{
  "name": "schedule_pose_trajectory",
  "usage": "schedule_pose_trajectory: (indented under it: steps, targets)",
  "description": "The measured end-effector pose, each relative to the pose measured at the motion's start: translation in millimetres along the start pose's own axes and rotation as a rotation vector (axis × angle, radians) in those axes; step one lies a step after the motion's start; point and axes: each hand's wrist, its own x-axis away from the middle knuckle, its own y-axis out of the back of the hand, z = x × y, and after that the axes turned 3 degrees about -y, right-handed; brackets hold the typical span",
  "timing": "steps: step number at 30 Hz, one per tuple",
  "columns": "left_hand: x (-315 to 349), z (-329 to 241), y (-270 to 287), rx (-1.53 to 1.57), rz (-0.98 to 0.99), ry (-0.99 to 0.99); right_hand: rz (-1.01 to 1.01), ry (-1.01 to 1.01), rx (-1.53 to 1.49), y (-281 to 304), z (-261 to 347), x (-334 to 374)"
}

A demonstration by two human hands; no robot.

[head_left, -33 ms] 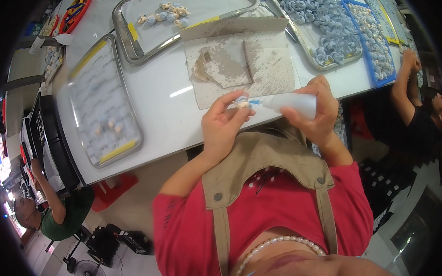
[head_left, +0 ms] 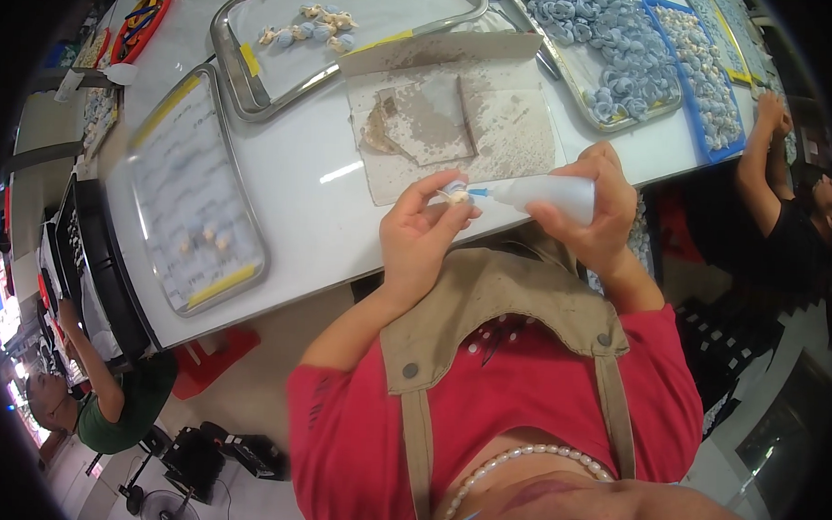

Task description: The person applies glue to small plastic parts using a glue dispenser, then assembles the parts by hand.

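Between the fingertips of my left hand [head_left: 420,225] is a small pale blue and cream piece [head_left: 456,194]; its exact kind is too small to make out. My right hand [head_left: 594,209] is wrapped round a whitish squeeze bottle [head_left: 560,195], tipped on its side. The bottle's blue nozzle [head_left: 478,192] points left and reaches up to the piece; whether it touches cannot be told. Just beyond both hands lies a stained cardboard sheet [head_left: 517,126] with a smaller flat sheet on it.
A metal tray [head_left: 247,98] holds several similar pieces. Left of it lies a shallow tray [head_left: 238,194] with yellow strips. At the far right stand a tray of blue-grey curled parts [head_left: 615,56] and a blue tray [head_left: 733,147]. Other people sit at both sides.
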Motion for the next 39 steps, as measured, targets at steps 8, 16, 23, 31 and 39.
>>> schedule_pose_trajectory:
  steps: [8,16,23,31,39]
  targets:
    - [-1.4,0.4,-0.9,0.002,0.004,0.0,-0.004,0.008,0.017,-0.5,-1.9,-1.5]
    - [-3.7,3.1,-3.0,0.133,-0.026,0.062,-0.046,-0.08,-0.069,4.6,-10.9,7.3]
    - [-3.8,4.9,-5.6,0.116,-0.024,0.064,-0.031,-0.054,-0.043,5.5,-9.6,5.3]
    - [-3.3,2.6,-1.4,0.116,-0.037,0.079,-0.017,-0.072,-0.079,7.0,-13.4,6.6]
    - [-6.1,0.8,0.9,0.155,-0.021,0.029,-0.165,-0.408,-0.227,-40.5,-73.6,-9.1]
